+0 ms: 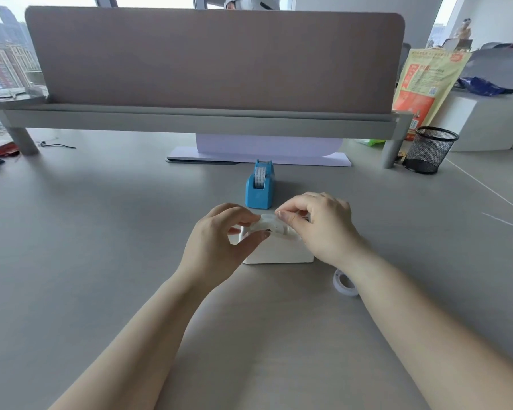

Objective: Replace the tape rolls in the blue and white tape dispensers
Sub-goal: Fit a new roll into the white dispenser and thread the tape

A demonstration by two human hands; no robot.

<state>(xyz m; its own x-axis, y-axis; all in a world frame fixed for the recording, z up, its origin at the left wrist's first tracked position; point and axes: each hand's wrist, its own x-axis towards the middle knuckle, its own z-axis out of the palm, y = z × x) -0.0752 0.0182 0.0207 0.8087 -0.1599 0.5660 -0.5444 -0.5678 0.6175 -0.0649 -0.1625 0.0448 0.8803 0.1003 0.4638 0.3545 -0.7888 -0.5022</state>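
Pinching tape roll (pixel 271 225) between both hands' fingers (pixel 283 216).

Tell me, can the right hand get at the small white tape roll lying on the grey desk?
Probably yes: the small white tape roll lies uncovered beside the right forearm, but the right hand is busy pinching tape.

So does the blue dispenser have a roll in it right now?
Yes. The blue dispenser stands upright on the desk with a patterned roll seated in its slot, untouched by either hand.

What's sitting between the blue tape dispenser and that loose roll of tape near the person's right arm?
In the head view, the white dispenser, with both hands on it, sits between the blue dispenser and the loose roll.
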